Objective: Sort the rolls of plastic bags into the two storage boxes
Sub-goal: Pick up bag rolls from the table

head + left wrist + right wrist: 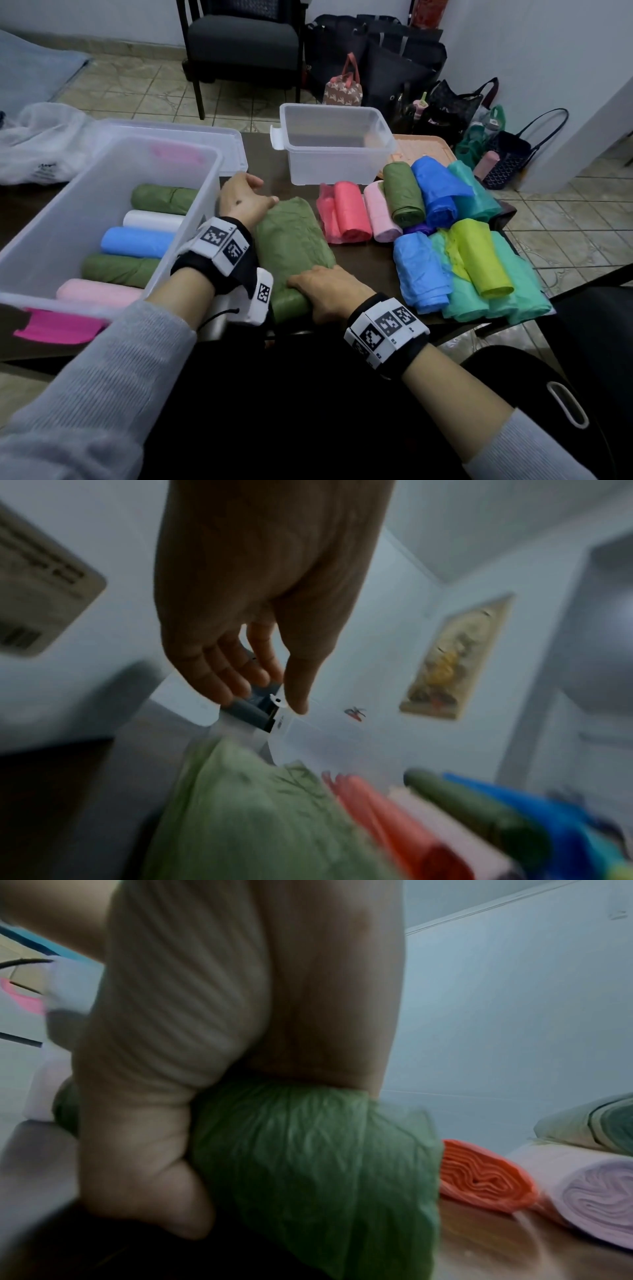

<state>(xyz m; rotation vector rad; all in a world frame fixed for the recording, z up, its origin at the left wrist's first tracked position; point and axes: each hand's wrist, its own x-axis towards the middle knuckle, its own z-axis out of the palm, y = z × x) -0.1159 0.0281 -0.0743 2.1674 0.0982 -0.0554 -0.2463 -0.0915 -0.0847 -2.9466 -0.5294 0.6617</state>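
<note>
A green roll of bags [294, 246], partly unrolled and flattened, lies on the dark table between the boxes. My right hand [325, 291] grips its near rolled end, thumb curled round the green roll [308, 1150]. My left hand [246, 198] hovers at the far end with relaxed fingers [240, 674] that hold nothing, above the green sheet [257, 818]. The large clear box [85, 178] at left holds several rolls: green, white, blue, green, pink. The small clear box [335, 150] at the back stands empty. Loose rolls lie at right: red [349, 212], pink [380, 212], green [402, 195], blue [435, 192], yellow-green [479, 257].
A clear lid [205, 137] lies behind the large box, and an orange lid [424, 147] sits behind the loose rolls. A pink latch [58, 325] sticks out at the large box's near end. A chair [239, 37] and several bags [394, 61] stand on the floor beyond the table.
</note>
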